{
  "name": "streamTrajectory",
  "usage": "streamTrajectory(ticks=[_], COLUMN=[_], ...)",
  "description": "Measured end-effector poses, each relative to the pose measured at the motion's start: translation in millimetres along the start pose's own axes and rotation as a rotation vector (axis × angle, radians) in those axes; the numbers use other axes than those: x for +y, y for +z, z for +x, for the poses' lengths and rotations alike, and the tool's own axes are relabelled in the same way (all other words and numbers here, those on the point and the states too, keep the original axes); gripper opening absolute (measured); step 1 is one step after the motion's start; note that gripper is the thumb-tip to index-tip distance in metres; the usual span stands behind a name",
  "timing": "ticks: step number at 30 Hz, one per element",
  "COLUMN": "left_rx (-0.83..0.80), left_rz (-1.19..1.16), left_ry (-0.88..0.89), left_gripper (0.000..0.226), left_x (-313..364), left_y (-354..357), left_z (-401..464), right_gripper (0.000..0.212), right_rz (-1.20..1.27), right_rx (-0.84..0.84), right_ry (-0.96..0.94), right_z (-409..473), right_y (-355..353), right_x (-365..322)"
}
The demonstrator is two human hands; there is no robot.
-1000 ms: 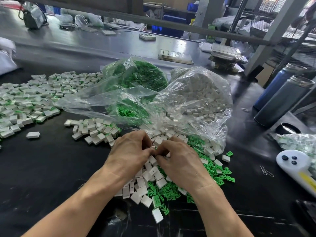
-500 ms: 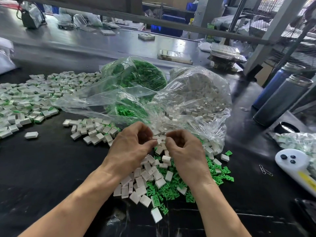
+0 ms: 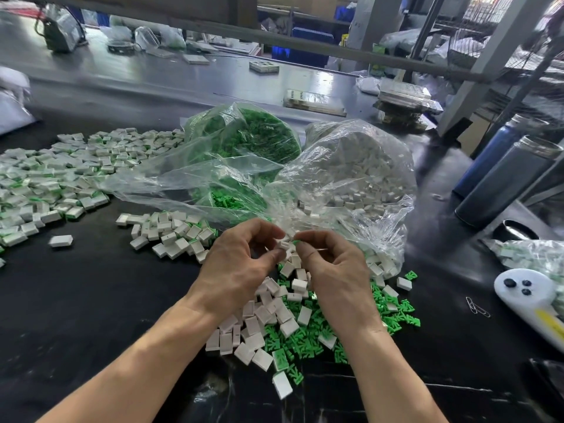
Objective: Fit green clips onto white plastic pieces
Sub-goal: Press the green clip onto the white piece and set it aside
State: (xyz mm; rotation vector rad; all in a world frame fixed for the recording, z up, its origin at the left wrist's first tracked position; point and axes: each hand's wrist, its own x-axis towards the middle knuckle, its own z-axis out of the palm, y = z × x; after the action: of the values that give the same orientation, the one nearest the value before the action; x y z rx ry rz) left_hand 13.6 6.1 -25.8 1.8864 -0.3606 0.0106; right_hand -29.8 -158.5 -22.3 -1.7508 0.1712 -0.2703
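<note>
Two hands [image 3: 235, 264] [image 3: 332, 270] pinch small white piece [image 3: 285, 245], green clip [image 3: 295, 242].

Bright daylight from upper right, glare on plastic bags [image 3: 351, 178], wide-angle edge distortion

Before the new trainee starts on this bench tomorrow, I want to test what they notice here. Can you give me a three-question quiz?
1. True or false: the left hand and right hand meet above the loose pile.
2. Which bag lies further right? A. green clips bag B. white pieces bag
3. Fill in: the paper clips lie beside the white ____.

Key: 1 true; 2 B; 3 handheld device.
</note>
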Motion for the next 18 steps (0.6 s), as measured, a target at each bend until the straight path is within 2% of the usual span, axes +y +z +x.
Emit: streamTrajectory(ticks=[10,15,18], left_rx=[-0.027,-0.067,-0.075], left_rz=[-0.105,-0.131,-0.142], left_ry=[-0.039,-0.035,-0.034], left_gripper=[0.014,0.016,0.016], left_x=[4.1,7.8,9.6], left_y=[-0.8,-1.1,-1.3], left_z=[-1.8,-2.7,-3.2], right_gripper=[0.004,0.011,0.004], right_rz=[0.377,0.435,0.425], right_rx=[-0.022,-0.067,-0.083], right_ry=[0.098,0.126,0.136], right_z=[6.4,6.1,4.7], right_y=[-2.8,-3.4,-1.5], right_x=[2.2,3.9,3.1])
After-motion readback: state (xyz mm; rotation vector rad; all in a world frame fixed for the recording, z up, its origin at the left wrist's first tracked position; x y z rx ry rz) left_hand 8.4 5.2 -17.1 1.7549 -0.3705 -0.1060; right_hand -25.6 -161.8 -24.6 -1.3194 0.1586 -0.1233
